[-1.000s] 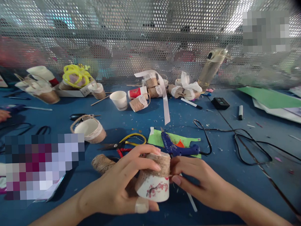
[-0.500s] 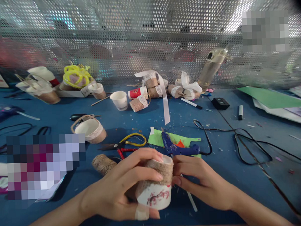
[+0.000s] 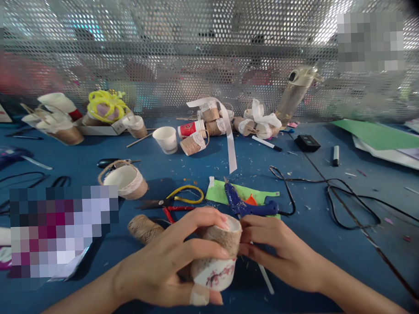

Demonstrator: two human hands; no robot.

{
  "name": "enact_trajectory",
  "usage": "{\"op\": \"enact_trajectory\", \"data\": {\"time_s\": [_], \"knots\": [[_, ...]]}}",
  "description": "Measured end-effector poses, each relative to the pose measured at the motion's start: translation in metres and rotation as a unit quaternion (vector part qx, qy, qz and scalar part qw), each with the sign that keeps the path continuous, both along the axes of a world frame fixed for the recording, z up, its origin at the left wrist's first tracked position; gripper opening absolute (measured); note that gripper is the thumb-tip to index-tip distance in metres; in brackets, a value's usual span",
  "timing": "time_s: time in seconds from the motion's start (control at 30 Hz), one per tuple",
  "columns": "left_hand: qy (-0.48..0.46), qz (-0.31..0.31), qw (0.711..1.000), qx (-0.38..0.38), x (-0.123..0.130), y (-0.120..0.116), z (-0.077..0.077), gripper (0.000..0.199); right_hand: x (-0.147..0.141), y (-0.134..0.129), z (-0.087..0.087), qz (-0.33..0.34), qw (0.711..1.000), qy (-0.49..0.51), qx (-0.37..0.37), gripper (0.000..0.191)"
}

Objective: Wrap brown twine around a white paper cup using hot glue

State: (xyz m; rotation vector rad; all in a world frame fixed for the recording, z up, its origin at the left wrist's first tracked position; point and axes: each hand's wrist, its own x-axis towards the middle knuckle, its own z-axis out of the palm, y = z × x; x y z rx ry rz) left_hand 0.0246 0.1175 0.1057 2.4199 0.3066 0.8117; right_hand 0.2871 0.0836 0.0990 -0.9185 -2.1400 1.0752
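Note:
A paper cup (image 3: 218, 273) with a branch-and-blossom print is upright, tilted slightly, its upper part wrapped in brown twine (image 3: 229, 241). My left hand (image 3: 172, 263) is closed around it from the left, fingers over the rim and twine, thumb low down with a strip of tape or plaster on it. At the cup's right side, my right hand (image 3: 274, 251) has its fingers pinched together against the twine; whatever lies between them is hidden. Behind my left hand rests a twine roll (image 3: 145, 228), partly covered. A blue glue gun (image 3: 247, 203) lies just beyond the cup.
Scissors (image 3: 163, 202) with yellow and red handles lie beyond my left hand. Under the glue gun is green paper (image 3: 214, 191); its black cord (image 3: 335, 207) loops rightward. A glue stick (image 3: 267, 278) sits near my right hand. Several twine-wrapped cups and a water bottle (image 3: 295, 96) stand farther back.
The cup has turned a little in my hands, so its blossom print sits slightly differently. My right fingers have shifted slightly at its side. The glue gun and scissors stay put.

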Motion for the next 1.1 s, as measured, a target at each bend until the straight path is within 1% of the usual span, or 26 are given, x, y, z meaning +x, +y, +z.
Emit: {"op": "enact_trajectory", "data": {"time_s": [0.1, 0.2, 0.43, 0.6, 0.8, 1.1], "knots": [[0.002, 0.005, 1.0, -0.008, -0.0017, 0.0006, -0.001, 0.052, 0.0002, 0.0003, -0.0019, -0.012, 1.0, -0.003, -0.01, 0.019], [-0.005, 0.007, 1.0, -0.014, -0.0027, 0.0004, -0.0001, 0.057, -0.001, 0.0006, -0.0026, -0.005, 1.0, 0.005, 0.006, 0.017], [-0.016, 0.029, 0.999, -0.017, -0.0045, 0.0022, 0.0021, 0.058, -0.0008, -0.0019, -0.0024, 0.002, 0.999, -0.008, 0.036, 0.017], [0.0, 0.046, 0.999, -0.02, -0.0045, 0.0025, 0.0034, 0.057, 0.0007, -0.0032, -0.0002, 0.01, 0.999, 0.007, 0.049, 0.013], [0.027, 0.059, 0.998, -0.009, -0.0037, 0.0024, 0.0064, 0.057, 0.0011, -0.0012, 0.0018, 0.018, 0.998, 0.025, 0.06, 0.013], [0.068, 0.026, 0.997, -0.005, -0.0028, 0.0042, 0.0058, 0.056, 0.0028, -0.0003, -0.0009, 0.002, 0.997, 0.027, 0.07, 0.013]]}}
